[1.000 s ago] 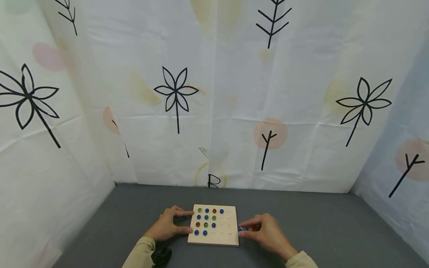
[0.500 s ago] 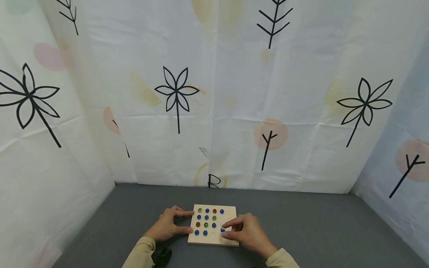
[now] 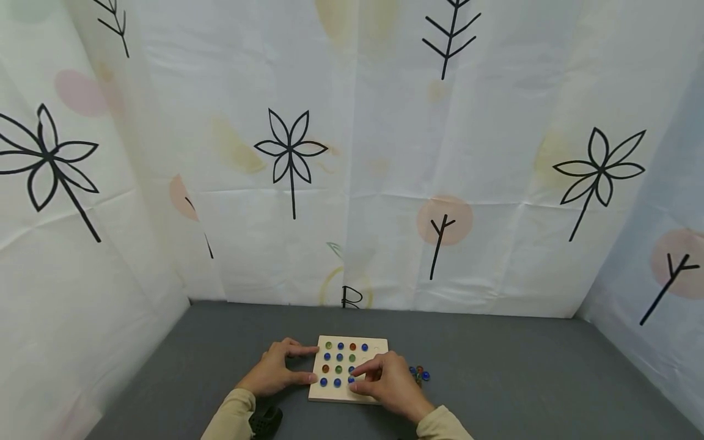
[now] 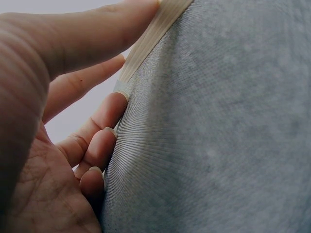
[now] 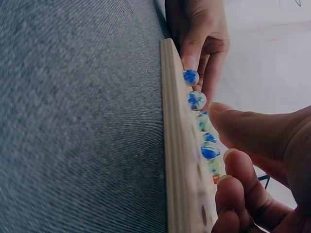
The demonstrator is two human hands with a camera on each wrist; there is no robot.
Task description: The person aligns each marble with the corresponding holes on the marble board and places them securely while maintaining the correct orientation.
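Note:
A pale wooden board [image 3: 341, 395] with round hollows lies on the grey table, bearing blue, green and reddish glass marbles toward its left side. My left hand [image 3: 273, 368] steadies its left edge, index finger and thumb stretched against it. Over the front row, my right hand [image 3: 392, 384] pinches a blue marble [image 3: 351, 380] between thumb and fingertips, at the third hollow. Two blue marbles sit left of it in that row. In the right wrist view my thumb [image 5: 248, 131] is close above the board's marbles, and whether the pinched one is seated cannot be told.
A small cluster of loose marbles [image 3: 420, 374] lies on the grey table [image 3: 517, 379] right of the board. A dark object [image 3: 266, 421] is beside the left sleeve. White patterned cloth [image 3: 385, 153] hangs behind and at both sides.
My right hand has moved left from beside the board to over its front row, carrying the blue marble. Loose marbles at the right have come into view. The left hand stays put.

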